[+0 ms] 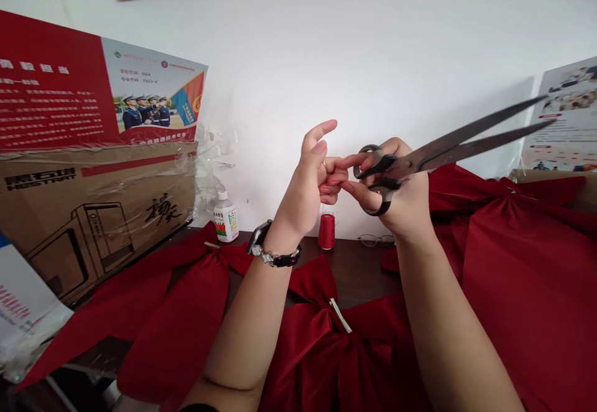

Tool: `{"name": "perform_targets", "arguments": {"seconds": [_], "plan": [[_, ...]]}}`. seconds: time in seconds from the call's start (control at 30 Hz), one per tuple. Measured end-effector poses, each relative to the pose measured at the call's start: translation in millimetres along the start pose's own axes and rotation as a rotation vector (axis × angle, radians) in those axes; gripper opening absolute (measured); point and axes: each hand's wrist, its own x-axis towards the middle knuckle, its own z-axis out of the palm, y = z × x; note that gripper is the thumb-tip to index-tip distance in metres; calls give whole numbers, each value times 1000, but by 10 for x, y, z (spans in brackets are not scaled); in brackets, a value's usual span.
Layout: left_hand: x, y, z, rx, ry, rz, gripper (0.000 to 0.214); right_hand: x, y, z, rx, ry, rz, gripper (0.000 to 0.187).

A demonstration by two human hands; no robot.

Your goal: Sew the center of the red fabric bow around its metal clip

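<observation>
In front of the wall, my right hand [405, 203] holds a pair of scissors [443, 154] by the handle loops. The dark blades point to the upper right, slightly apart. My left hand [310, 178] is raised beside it, some fingers curled in, thumb and index finger sticking up. The fingertips of both hands meet; whatever lies between them is too small to make out. Below stands a red thread spool [327, 233], with faint strands above it. A red fabric bow [321, 331] lies under my forearms, a pale clip-like strip [341, 316] at its middle.
More red bows lie to the left [186, 312] and right [522, 262] on the dark table [357, 269]. A cardboard box [102, 213] and red poster [51, 94] stand left. A white bottle [226, 218] and eyeglasses [375, 240] sit by the wall.
</observation>
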Motion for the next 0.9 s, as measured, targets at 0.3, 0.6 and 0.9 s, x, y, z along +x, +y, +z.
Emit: {"name": "perform_targets", "arguments": {"seconds": [0.3, 0.6, 0.9], "plan": [[-21, 19, -4, 55, -48, -14, 42, 8, -1, -8, 80, 102, -15, 36], [-62, 45, -5, 287, -70, 92, 47, 48, -26, -83, 225, 123, 130, 31], [-28, 84, -95, 439, -42, 63, 22, 52, -148, 9, 360, 280, 318, 29]]}}
